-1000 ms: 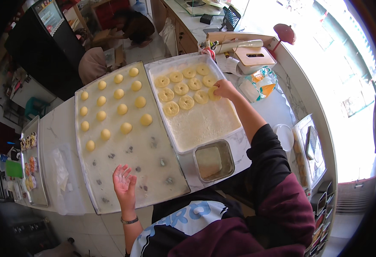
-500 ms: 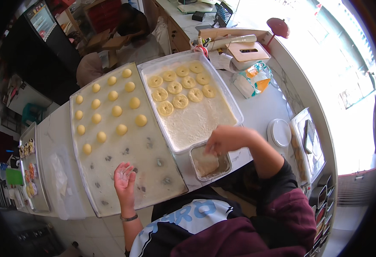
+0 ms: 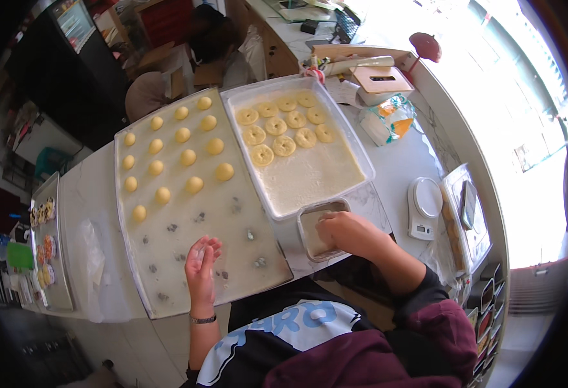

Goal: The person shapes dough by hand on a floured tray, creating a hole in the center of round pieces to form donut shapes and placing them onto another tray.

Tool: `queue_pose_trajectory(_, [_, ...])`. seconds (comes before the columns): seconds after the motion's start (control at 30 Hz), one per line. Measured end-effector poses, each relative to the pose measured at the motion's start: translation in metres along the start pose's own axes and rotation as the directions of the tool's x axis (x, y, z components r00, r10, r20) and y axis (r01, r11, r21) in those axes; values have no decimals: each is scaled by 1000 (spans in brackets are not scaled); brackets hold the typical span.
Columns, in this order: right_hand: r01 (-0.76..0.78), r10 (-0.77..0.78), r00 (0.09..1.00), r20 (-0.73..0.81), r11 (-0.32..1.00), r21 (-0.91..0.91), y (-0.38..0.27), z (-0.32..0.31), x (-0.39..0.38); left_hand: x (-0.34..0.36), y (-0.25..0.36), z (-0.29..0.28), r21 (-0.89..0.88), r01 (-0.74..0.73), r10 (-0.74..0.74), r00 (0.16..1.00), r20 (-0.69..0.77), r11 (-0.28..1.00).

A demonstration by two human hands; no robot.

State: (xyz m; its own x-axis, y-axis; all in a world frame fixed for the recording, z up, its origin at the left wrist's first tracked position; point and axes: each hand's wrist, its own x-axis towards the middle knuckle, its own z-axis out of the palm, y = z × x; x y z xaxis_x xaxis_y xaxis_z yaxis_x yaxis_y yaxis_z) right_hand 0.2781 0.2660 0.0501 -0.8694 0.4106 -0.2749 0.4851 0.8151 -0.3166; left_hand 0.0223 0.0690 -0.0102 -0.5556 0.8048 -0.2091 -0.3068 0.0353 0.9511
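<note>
My right hand (image 3: 341, 231) reaches into a small rectangular tub (image 3: 345, 205) of white flour, its fingertips hidden down in it. My left hand (image 3: 202, 262), dusted with flour, hangs open over the near part of a large tray (image 3: 272, 257), fingers loosely bent and holding nothing. Rows of round yellow dough balls (image 3: 188, 157) sit on the tray's far part; dark smudges mark its near part. Beside it lies a white plastic bin (image 3: 365, 155) with a floured bottom. Flattened dough rounds (image 3: 284, 145), each with a dent or hole in the middle, fill its far half.
Right of the bin stand a kitchen scale (image 3: 424, 200), a flour bag (image 3: 389, 119), a tissue box (image 3: 381, 81) and a clear box with a phone (image 3: 468, 205) on top. Decorated pastries fill a tray (image 3: 61, 258) at far left, beside a plastic bag (image 3: 90, 271). Someone (image 3: 213, 39) sits beyond.
My right hand has gone down from above the tub into the flour. My left hand stays open over the tray. The view has shifted slightly.
</note>
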Motion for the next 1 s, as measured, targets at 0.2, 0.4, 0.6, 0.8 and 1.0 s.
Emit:
queue_pose_trajectory(0.2, [202, -99, 926, -365, 945, 256, -110, -4, 36, 7, 10, 22, -744, 522, -277, 853, 443, 417])
queue_pose_trajectory(0.4, [97, -32, 914, -404, 985, 142, -138, 69, 125, 10, 23, -19, -821, 457, -85, 885, 458, 343])
queue_pose_trajectory(0.6, [-185, 187, 874, -450, 982, 47, -96, 53, 219, -8, 25, -75, -906, 319, -108, 948, 301, 277])
queue_pose_trajectory(0.8, [-177, 161, 921, -355, 984, -13, -86, 64, 228, -26, 21, -114, -936, 273, -178, 955, 237, 221])
queue_pose_trajectory(1.0, [-227, 213, 946, -246, 973, -30, -83, 52, 230, -35, 27, -132, -936, 293, -190, 948, 257, 197])
